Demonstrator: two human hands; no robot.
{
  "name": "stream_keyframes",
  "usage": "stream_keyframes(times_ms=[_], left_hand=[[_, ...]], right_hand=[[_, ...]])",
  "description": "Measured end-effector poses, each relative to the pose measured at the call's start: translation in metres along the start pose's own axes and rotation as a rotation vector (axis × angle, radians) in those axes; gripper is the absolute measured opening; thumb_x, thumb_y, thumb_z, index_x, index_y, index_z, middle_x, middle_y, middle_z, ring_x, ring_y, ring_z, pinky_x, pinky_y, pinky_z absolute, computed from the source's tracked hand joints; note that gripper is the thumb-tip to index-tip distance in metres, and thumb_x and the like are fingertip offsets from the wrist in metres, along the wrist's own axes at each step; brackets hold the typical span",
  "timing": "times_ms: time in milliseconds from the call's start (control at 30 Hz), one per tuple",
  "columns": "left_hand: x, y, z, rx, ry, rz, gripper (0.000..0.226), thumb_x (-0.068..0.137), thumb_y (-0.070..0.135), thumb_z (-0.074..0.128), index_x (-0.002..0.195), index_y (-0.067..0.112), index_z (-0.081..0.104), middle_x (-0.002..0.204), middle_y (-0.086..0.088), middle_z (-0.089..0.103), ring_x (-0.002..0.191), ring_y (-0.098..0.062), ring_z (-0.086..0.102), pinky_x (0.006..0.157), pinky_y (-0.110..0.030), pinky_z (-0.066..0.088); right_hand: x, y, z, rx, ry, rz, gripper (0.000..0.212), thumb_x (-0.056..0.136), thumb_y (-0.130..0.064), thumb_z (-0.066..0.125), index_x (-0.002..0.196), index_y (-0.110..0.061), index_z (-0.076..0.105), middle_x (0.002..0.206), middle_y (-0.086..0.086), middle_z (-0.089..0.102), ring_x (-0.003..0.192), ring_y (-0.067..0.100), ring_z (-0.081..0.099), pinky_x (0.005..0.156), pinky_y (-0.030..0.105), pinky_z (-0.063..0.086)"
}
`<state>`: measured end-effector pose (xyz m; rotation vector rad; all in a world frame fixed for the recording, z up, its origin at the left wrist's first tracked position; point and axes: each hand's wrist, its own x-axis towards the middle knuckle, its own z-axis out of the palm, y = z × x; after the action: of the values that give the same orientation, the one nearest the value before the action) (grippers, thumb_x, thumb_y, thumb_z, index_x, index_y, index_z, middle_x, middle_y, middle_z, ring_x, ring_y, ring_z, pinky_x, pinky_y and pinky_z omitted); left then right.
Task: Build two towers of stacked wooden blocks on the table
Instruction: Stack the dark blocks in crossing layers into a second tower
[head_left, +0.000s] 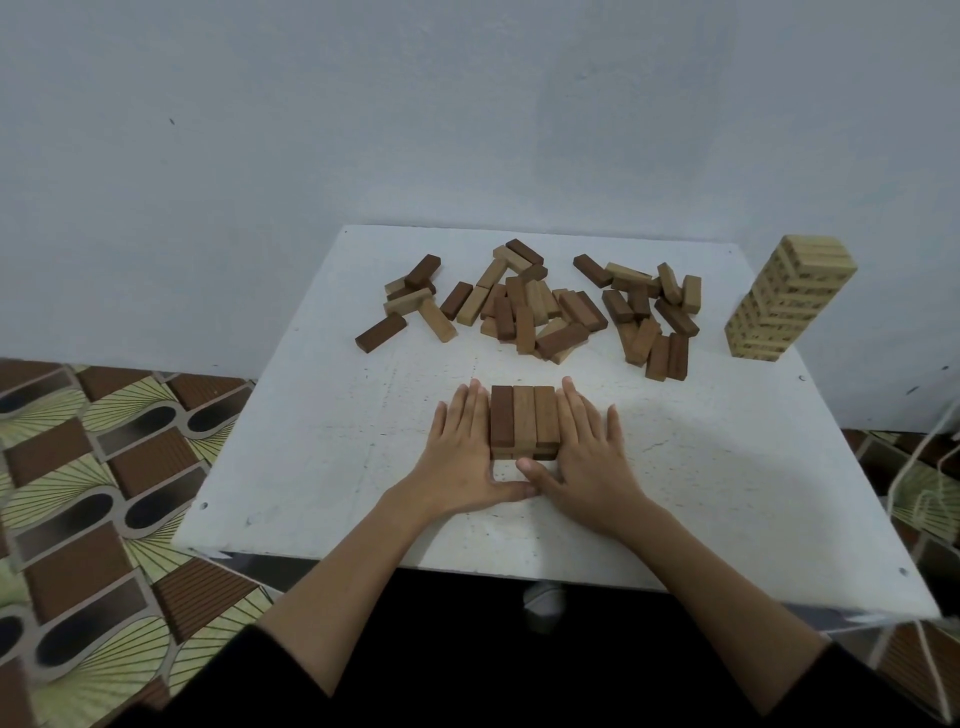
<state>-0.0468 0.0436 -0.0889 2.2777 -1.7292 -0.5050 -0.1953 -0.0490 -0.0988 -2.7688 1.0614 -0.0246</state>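
A low stack of brown wooden blocks (524, 420), two layers with three blocks side by side on top, stands near the middle of the white table (311, 441). My left hand (465, 452) presses flat against its left side with straight fingers. My right hand (587, 452) presses flat against its right side, and both thumbs meet in front of the stack. Several loose dark and light blocks (530, 306) lie scattered across the far half of the table. A tall tower of pale blocks (784, 299) stands at the far right corner.
A pale wall rises directly behind the table. A patterned brown and green floor mat (93, 493) lies to the left and right. A white cord (914, 467) hangs off the table's right side.
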Motion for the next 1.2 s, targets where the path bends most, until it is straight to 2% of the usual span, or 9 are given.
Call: stream_keyframes(times_ms=[400,533,633,767,833,900,1000,1100,1200], left_hand=[[0.001,-0.003,0.005,-0.06,0.064,0.05,0.127,0.07,0.076,0.054,0.143,0.014,-0.03,0.155,-0.002,-0.029,0.144,-0.02,-0.022,0.117,-0.043,-0.01],[-0.003,-0.006,-0.005,-0.144,-0.003,0.079,0.133,0.068,0.071,0.063,0.142,0.015,-0.032,0.154,0.0,-0.031,0.144,-0.016,-0.022,0.118,-0.04,-0.01],[-0.01,-0.019,-0.024,-0.285,0.033,0.034,0.127,0.07,0.064,0.07,0.148,0.017,-0.018,0.157,0.006,-0.019,0.144,-0.011,-0.013,0.115,-0.035,-0.002],[-0.006,-0.075,-0.048,-0.418,0.51,-0.092,0.087,0.084,0.061,0.05,0.147,0.008,0.022,0.154,-0.001,0.015,0.141,-0.009,0.008,0.119,-0.038,0.013],[0.004,-0.094,-0.057,-0.325,0.499,-0.137,0.069,0.091,0.036,0.057,0.145,0.005,0.027,0.154,-0.004,0.021,0.143,-0.014,0.012,0.119,-0.037,0.013],[0.019,-0.102,-0.061,-0.197,0.461,-0.116,0.063,0.092,0.023,0.059,0.146,0.008,0.029,0.155,-0.005,0.023,0.144,-0.02,0.014,0.118,-0.032,0.011],[0.036,-0.11,-0.063,-0.086,0.353,-0.123,0.063,0.094,0.029,0.052,0.149,0.019,0.023,0.157,0.0,0.018,0.145,-0.02,0.009,0.117,-0.036,0.009],[0.045,-0.119,-0.06,0.003,0.264,-0.16,0.063,0.098,0.035,0.043,0.151,0.013,0.017,0.159,-0.002,0.012,0.146,-0.022,0.004,0.117,-0.038,0.007],[0.037,-0.12,-0.052,-0.12,0.461,-0.106,0.054,0.096,0.024,0.05,0.144,0.007,0.034,0.151,-0.006,0.031,0.137,-0.024,0.022,0.113,-0.03,0.018]], right_hand=[[-0.001,0.0,0.001,0.025,0.019,-0.003,0.106,0.069,-0.082,-0.011,0.148,-0.013,-0.018,0.155,0.002,-0.025,0.145,0.02,-0.012,0.111,0.045,-0.018],[-0.004,0.001,-0.01,0.222,0.066,-0.018,0.112,0.063,-0.085,-0.019,0.148,-0.013,-0.013,0.155,-0.002,-0.021,0.144,0.013,-0.013,0.115,0.042,-0.016],[0.002,0.003,-0.027,0.408,0.184,-0.017,0.099,0.078,-0.078,-0.003,0.15,-0.012,0.01,0.157,-0.001,0.009,0.144,0.014,0.006,0.117,0.038,0.001],[0.039,0.001,-0.05,0.432,0.377,0.006,0.046,0.094,-0.037,0.042,0.129,-0.008,0.05,0.131,0.009,0.052,0.123,0.024,0.043,0.102,0.031,0.031],[0.064,-0.008,-0.058,0.438,0.311,-0.057,0.029,0.094,-0.015,0.049,0.122,-0.008,0.054,0.127,0.007,0.052,0.12,0.022,0.044,0.099,0.028,0.035],[0.092,-0.025,-0.062,0.379,0.182,-0.164,0.029,0.095,-0.005,0.043,0.122,-0.007,0.054,0.129,0.006,0.049,0.122,0.02,0.041,0.1,0.022,0.03],[0.129,-0.055,-0.059,0.3,-0.019,-0.299,0.046,0.093,0.004,0.036,0.138,-0.005,0.041,0.142,0.009,0.04,0.132,0.023,0.033,0.107,0.026,0.026],[0.152,-0.076,-0.052,0.225,-0.15,-0.322,0.064,0.089,0.012,0.033,0.148,-0.003,0.017,0.154,0.009,0.021,0.137,0.028,0.024,0.112,0.035,0.026],[0.163,-0.089,-0.045,0.123,-0.229,-0.32,0.047,0.086,0.013,0.034,0.132,0.007,0.04,0.15,0.013,0.023,0.126,0.034,0.035,0.103,0.043,0.035]])
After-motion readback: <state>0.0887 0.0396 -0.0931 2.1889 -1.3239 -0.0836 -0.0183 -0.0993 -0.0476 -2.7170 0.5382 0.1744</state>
